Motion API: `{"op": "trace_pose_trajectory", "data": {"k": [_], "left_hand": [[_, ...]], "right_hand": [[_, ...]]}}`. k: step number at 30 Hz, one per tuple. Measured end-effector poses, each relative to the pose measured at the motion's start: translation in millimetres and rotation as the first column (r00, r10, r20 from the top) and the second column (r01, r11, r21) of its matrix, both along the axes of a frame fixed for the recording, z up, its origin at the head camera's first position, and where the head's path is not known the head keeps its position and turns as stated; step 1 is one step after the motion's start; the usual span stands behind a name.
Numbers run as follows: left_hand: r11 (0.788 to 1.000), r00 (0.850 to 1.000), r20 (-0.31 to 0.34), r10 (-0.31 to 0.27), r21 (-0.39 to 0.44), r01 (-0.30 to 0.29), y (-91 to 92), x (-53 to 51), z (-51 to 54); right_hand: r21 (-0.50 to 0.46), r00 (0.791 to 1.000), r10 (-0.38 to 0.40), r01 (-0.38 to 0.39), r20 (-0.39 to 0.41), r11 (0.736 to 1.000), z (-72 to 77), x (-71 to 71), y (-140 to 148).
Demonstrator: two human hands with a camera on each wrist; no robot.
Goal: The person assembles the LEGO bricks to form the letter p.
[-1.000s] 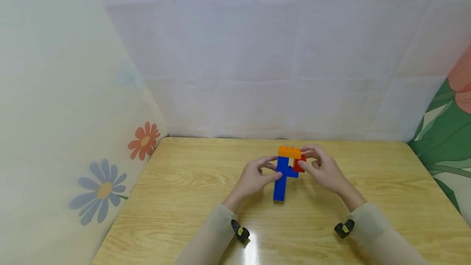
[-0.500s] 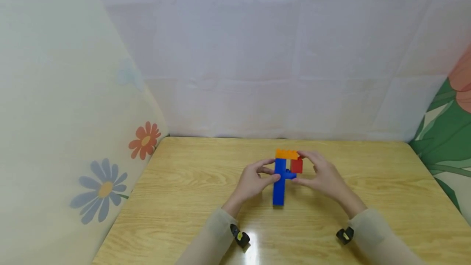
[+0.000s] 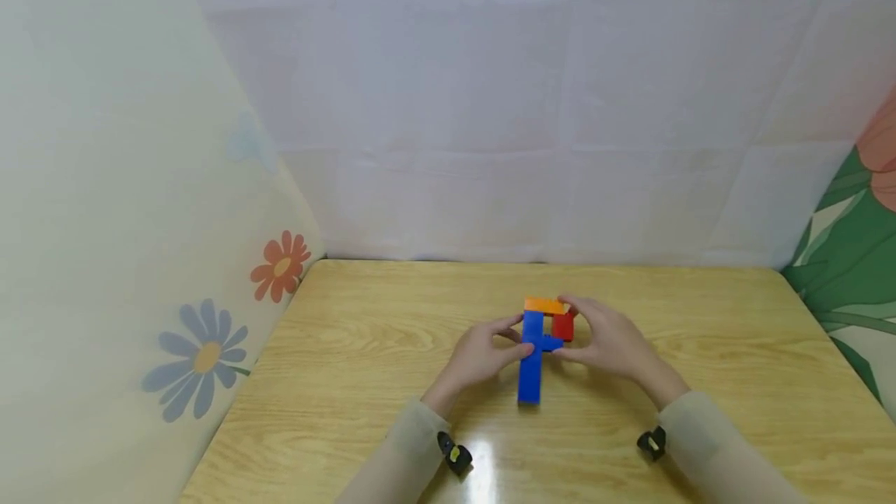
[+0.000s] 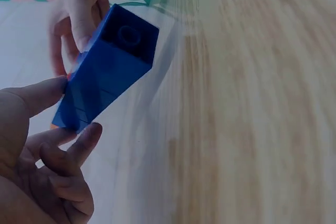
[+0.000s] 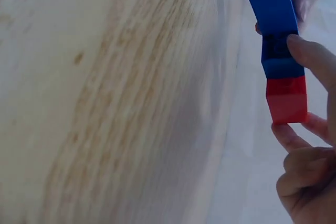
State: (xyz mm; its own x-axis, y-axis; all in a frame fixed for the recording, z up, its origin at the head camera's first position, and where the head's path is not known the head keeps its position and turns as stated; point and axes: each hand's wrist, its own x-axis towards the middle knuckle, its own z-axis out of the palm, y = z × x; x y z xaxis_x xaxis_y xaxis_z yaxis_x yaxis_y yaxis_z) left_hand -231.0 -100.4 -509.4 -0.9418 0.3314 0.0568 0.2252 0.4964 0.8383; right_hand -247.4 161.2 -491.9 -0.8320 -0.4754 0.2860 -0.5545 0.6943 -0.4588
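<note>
A toy building-brick structure is held up between both hands. It has a tall blue column [image 3: 530,372], an orange brick [image 3: 543,306] across its top, a red brick [image 3: 563,327] under the orange one's right end, and a short blue side brick [image 3: 552,344] jutting right. My left hand [image 3: 479,352] pinches the blue column between thumb and fingers; in the left wrist view the column's hollow underside [image 4: 129,35] shows. My right hand [image 3: 612,341] grips the structure's right part, its thumb on the blue side brick and fingertips touching the red brick [image 5: 287,100] in the right wrist view.
A wood-grain table [image 3: 364,333] lies beneath the hands. White cloth [image 3: 448,138] hangs behind it, and flower-patterned panels stand left and right. Black devices [image 3: 455,453] are strapped at both wrists.
The structure and both hands have moved a little lower in the head view, nearer the person. My right thumb has gone from the red brick down to the blue side brick.
</note>
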Motion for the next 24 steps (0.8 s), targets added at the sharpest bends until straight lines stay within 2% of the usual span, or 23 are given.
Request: {"op": "trace_pose_trajectory", "data": {"k": [2, 6, 10, 14, 20, 24], "left_hand": [[0.998, 0.999, -0.027, -0.018, -0.065, 0.016, -0.1, -0.1, -0.5], [0.991, 0.998, -0.046, -0.047, -0.127, 0.041, 1.5, -1.5, -3.1], [0.989, 0.998, -0.027, -0.053, -0.141, 0.049, 2.2, -2.3, -6.2], [0.990, 0.998, 0.004, -0.061, -0.131, 0.061, 1.6, -2.4, -8.0], [0.987, 0.996, 0.020, -0.087, -0.133, 0.089, 1.3, -1.8, -9.5], [0.987, 0.997, 0.019, -0.080, -0.140, 0.082, 2.0, -0.9, -9.9]], "right_hand": [[-0.003, 0.999, 0.016, -0.016, 0.042, 1.000, -2.2, -3.3, 1], [-0.006, 0.989, 0.042, -0.041, 0.143, 0.999, -6.0, -7.7, 1], [-0.019, 0.968, 0.049, -0.046, 0.248, 0.999, -9.8, -10.3, 0], [-0.035, 0.946, 0.042, -0.032, 0.321, 0.999, -13.6, -12.4, 0], [-0.034, 0.924, 0.043, -0.032, 0.380, 0.999, -19.9, -15.9, 1], [-0.043, 0.916, 0.046, -0.032, 0.398, 0.999, -22.9, -16.2, 1]]}}
